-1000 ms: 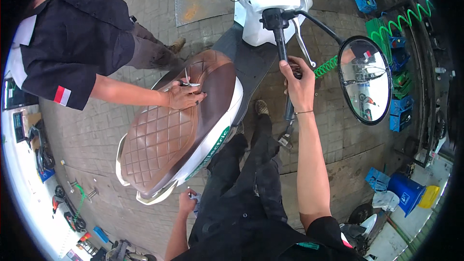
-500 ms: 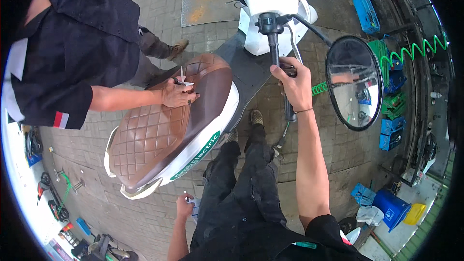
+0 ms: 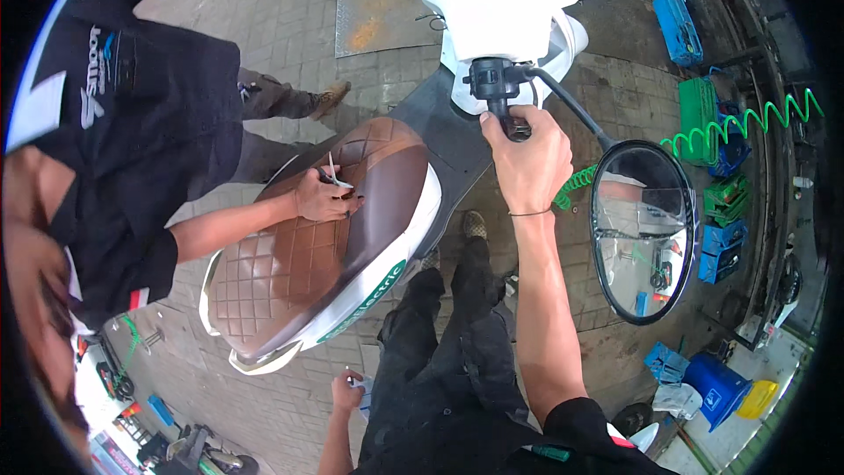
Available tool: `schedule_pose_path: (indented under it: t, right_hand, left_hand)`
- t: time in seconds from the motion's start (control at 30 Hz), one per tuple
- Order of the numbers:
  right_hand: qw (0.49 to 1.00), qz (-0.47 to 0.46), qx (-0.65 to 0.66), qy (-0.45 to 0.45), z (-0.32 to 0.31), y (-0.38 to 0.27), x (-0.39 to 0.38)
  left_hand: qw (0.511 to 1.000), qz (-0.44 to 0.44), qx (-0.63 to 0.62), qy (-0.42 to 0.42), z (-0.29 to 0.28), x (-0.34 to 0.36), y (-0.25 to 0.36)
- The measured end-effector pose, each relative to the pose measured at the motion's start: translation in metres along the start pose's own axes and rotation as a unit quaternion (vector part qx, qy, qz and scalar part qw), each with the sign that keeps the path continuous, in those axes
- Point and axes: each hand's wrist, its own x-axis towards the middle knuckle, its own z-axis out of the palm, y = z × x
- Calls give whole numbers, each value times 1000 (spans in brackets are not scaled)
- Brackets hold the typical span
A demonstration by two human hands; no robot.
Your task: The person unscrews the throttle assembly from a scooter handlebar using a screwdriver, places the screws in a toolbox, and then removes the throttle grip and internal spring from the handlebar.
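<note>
My right hand (image 3: 530,161) is closed round the black handlebar grip (image 3: 498,107) of a white scooter (image 3: 492,4); the round mirror (image 3: 642,229) sticks out right of it. My left hand (image 3: 347,391) hangs low by my left thigh, closed on a pale blue item (image 3: 364,391) too small to make out. Left of me a co-worker (image 3: 149,105) leans over the brown quilted seat (image 3: 272,281), their hand (image 3: 325,198) resting on it with a small silver tool (image 3: 337,183), perhaps scissors.
Green coiled hoses (image 3: 738,119) run along the right side near blue trays (image 3: 677,26), green trays (image 3: 725,198) and a blue bin (image 3: 716,391). A metal plate (image 3: 378,9) lies on the paving. More vehicles (image 3: 202,449) stand at lower left.
The handlebar has shifted, carrying its mirror lower in the view, with my right hand still round the grip. The co-worker has bent further into view at the left.
</note>
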Motion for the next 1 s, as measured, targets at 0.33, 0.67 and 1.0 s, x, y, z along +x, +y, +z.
schedule_pose_path:
  t: [0.33, 0.67, 1.0]
  right_hand:
    - [999, -9, 50, 10, 1, 5, -1]
    - [998, 5, 49, -31, -5, 6, 6]
    - [971, 78, 154, -165, -39, 85, -85]
  left_hand:
    - [1000, -28, 5, 9, -15, 5, 24]
    - [1000, 10, 19, 1, -24, 13, 23]
    - [985, 147, 88, 15, -58, 21, 49]
